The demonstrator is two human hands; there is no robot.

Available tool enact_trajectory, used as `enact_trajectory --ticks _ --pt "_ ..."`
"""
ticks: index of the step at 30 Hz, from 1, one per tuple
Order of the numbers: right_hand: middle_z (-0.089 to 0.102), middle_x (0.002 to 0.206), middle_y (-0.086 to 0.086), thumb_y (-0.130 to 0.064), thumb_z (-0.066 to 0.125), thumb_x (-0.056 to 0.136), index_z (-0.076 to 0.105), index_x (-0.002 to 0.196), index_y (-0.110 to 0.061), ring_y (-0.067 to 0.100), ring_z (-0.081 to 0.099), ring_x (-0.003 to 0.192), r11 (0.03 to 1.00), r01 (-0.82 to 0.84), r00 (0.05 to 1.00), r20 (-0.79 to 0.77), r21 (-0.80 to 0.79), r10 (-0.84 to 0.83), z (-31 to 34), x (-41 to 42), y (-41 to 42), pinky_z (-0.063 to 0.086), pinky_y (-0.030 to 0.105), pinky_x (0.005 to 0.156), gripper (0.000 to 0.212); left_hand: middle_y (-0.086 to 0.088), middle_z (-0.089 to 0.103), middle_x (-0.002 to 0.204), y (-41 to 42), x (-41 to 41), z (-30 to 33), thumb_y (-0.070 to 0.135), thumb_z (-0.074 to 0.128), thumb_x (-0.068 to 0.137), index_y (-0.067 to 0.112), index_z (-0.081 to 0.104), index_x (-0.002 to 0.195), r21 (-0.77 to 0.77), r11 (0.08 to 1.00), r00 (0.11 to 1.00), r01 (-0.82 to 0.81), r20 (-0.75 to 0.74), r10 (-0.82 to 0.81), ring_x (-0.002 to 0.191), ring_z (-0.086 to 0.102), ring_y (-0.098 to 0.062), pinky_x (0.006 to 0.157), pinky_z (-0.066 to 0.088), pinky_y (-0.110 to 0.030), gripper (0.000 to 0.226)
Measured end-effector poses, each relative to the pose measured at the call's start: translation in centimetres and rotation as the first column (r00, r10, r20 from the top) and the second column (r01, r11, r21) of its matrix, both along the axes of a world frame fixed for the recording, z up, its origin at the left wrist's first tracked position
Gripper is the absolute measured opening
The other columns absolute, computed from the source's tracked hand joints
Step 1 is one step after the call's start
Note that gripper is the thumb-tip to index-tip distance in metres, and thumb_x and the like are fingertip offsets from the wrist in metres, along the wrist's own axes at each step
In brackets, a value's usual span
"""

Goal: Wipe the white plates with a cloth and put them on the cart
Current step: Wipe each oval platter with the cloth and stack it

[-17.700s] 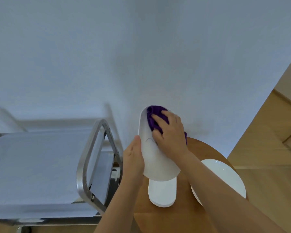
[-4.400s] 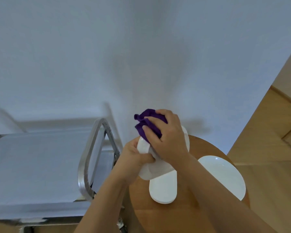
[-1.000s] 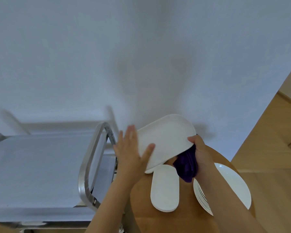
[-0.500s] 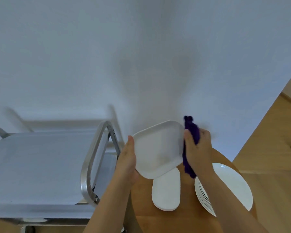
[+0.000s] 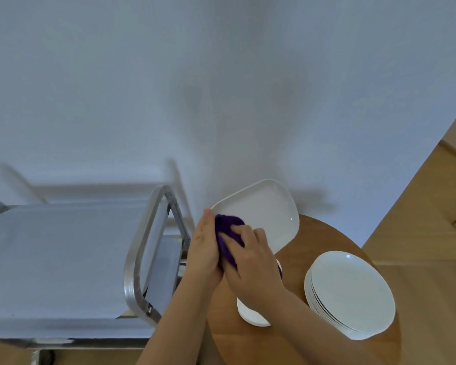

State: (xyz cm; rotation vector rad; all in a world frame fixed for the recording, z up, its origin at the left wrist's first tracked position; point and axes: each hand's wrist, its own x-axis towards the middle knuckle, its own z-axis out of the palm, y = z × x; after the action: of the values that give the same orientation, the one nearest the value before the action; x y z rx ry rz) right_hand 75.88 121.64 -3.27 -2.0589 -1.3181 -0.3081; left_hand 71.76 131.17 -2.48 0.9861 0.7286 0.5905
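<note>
Above table (image 5: 311, 262): right hand (image 5: 250, 270) now presses cloth (image 5: 228, 233) onto plate (image 5: 263, 219); left hand (image 5: 204, 248) grips rim.

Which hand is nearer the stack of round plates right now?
Right. The right hand presses the purple cloth on the rectangular plate, just left of the stack of round plates. The left hand holds that plate's far edge, by the cart.
</note>
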Motion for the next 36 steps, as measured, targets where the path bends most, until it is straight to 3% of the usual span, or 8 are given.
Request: enact_trajectory --ticks 6,8,10,14,23,29,33,36 --pt "0.063 0.113 0.001 -0.028 0.054 0.082 0.064 0.11 -0.02 0.019 0.053 0.1 0.972 -0.201 0.964 0.154 -0.123 0.218 -2.7 2.0 -2.2 0.05 0.027 0.077 0.031 -0.018 0.071 0.102 0.9 -1.2 -1.3 0.062 0.054 0.072 0.01 0.062 0.114 -0.089 0.995 0.998 -0.034 -0.06 0.028 0.093 0.069 -0.033 0.08 0.057 -0.048 0.068" --pt "0.064 0.111 0.002 -0.027 0.053 0.082 0.066 0.108 -0.018 0.019 0.051 0.099 0.979 -0.157 0.971 0.16 -0.129 0.177 -3.7 3.4 -2.6 0.049 0.026 0.076 0.03 -0.013 0.071 0.099 1.4 -1.8 -2.2 0.065 0.054 0.07 0.015 0.069 0.103 -0.036 0.999 0.994 -0.02 -0.105 0.016 0.095 0.066 -0.031 0.093 0.05 -0.054 0.062" --pt "0.065 0.107 0.005 -0.021 0.062 0.079 0.068 0.105 -0.015 0.024 0.055 0.092 0.986 -0.045 0.987 0.145 -0.159 0.069 -4.5 5.2 -2.7 0.052 0.031 0.071 0.027 0.001 0.072 0.092 2.2 -2.1 -3.3 0.064 0.047 0.082 0.022 0.07 0.098 0.012 0.999 0.978 -0.041 -0.203 0.042 0.092 0.067 -0.02 0.089 0.053 -0.045 0.051" --pt "0.067 0.098 0.013 -0.011 0.083 0.061 0.071 0.095 -0.009 0.033 0.062 0.079 0.915 0.181 0.984 0.066 -0.361 -0.168 -6.5 8.4 -2.4 0.056 0.039 0.056 0.036 0.008 0.073 0.068 3.5 -2.3 -6.3 0.052 0.037 0.097 0.019 0.061 0.092 -0.07 0.996 0.952 -0.05 -0.303 0.026 0.061 0.07 -0.01 0.043 0.051 -0.021 0.041" --pt "0.057 0.12 0.011 -0.019 0.061 0.089 0.062 0.118 -0.008 0.027 0.052 0.102 0.877 0.333 0.84 -0.314 -0.347 -0.443 -13.2 8.1 -1.3 0.049 0.032 0.082 0.031 -0.009 0.062 0.116 8.3 1.2 -14.9 0.044 0.039 0.1 0.011 0.05 0.13 -0.237 0.875 0.805 -0.421 -0.543 0.24 0.08 0.062 -0.026 0.051 0.049 -0.029 0.046" --pt "0.053 0.124 0.003 -0.021 0.059 0.09 0.056 0.123 -0.011 0.017 0.048 0.11 0.877 0.354 0.689 -0.543 -0.325 -0.479 -15.6 6.6 -0.5 0.049 0.026 0.087 0.035 -0.011 0.064 0.119 10.5 6.5 -21.1 0.043 0.047 0.097 0.016 0.055 0.103 -0.156 0.887 0.744 -0.435 -0.617 0.256 0.093 0.061 -0.024 0.08 0.051 -0.036 0.029" --pt "0.052 0.124 -0.002 -0.023 0.059 0.09 0.054 0.125 -0.014 0.011 0.044 0.109 0.869 0.361 0.647 -0.58 -0.339 -0.495 -17.2 6.4 -0.5 0.041 0.01 0.082 0.036 -0.018 0.057 0.127 11.9 9.6 -23.8 0.046 0.036 0.1 0.004 0.054 0.123 -0.006 0.949 0.657 -0.315 -0.723 0.213 0.11 0.056 -0.033 0.091 0.047 -0.041 0.051" --pt "0.05 0.123 -0.006 -0.026 0.059 0.089 0.051 0.126 -0.016 0.008 0.043 0.108 0.854 0.373 0.588 -0.62 -0.362 -0.519 -18.2 6.2 -0.7 0.037 0.002 0.074 0.039 -0.012 0.061 0.117 12.5 11.2 -25.5 0.045 0.039 0.099 0.004 0.055 0.123 0.059 0.957 0.678 -0.285 -0.694 0.244 0.109 0.059 -0.029 0.089 0.049 -0.036 0.05"
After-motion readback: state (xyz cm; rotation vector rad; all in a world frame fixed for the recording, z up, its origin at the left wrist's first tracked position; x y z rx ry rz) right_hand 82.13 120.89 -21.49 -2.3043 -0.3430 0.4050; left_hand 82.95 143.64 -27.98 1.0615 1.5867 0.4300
